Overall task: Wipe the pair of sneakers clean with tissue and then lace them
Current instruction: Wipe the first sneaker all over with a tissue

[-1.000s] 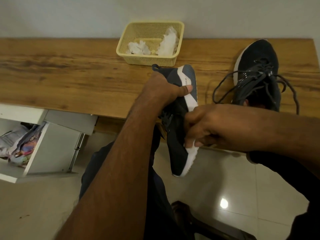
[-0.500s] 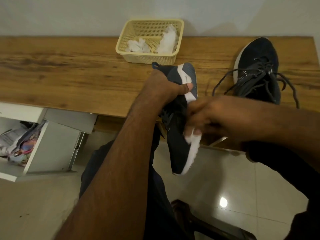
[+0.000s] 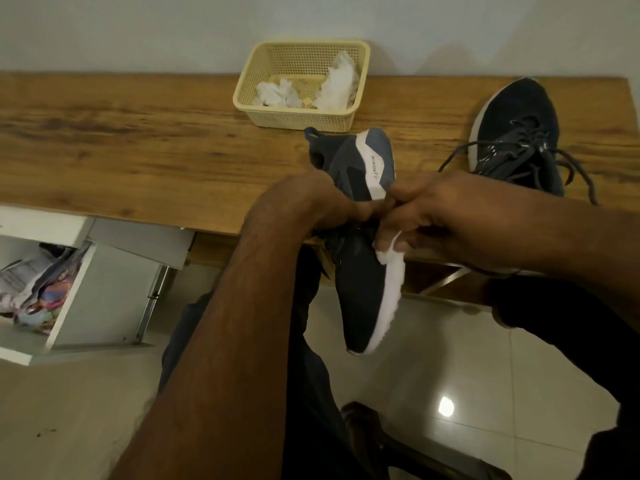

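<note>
Your left hand [image 3: 311,206] grips the dark blue white-soled sneaker [image 3: 367,271] at centre. Your right hand [image 3: 433,216], at three o'clock, pinches white tissue [image 3: 388,249] against its sole; keep wiping, lacing comes later

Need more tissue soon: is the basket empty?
Not empty: the yellow basket holds two crumpled white tissues.

A wooden desk [image 3: 138,140] stands against a pale wall [image 3: 138,29] over glossy floor tiles [image 3: 450,393].

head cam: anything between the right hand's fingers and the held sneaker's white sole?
Yes: a white tissue, pinched by the right hand, lies against the held sneaker sole in the head view.
</note>
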